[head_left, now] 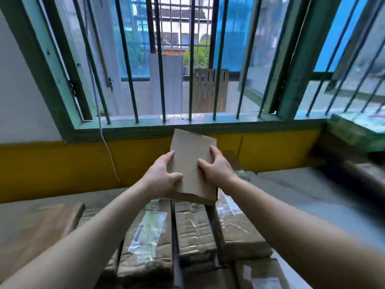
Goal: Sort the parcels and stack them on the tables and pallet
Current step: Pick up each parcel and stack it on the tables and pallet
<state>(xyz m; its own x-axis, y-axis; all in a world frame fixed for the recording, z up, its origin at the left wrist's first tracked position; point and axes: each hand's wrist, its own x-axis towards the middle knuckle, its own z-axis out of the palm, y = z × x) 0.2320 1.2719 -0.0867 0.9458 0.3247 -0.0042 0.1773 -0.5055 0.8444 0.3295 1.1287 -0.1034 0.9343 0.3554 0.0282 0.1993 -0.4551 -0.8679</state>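
Head view: the person holds a flat cardboard box out in front, lifted clear above a row of parcels and tilted with its far end up. The left hand grips its left edge with the thumb curled over the top face, and the right hand clamps the right edge the same way. The box is closed and plain, so its contents cannot be seen.

Beneath it three taped cartons lie side by side, long sides touching or nearly so: the labelled carton on the left, the middle carton, and the right carton. All are sealed with clear tape. Nearer the camera another sealed carton sits at the lower right. A flat brown parcel lies to the left, blurred. To the right spreads a grey table top. Behind stands a barred window in a green frame above a yellow wall band
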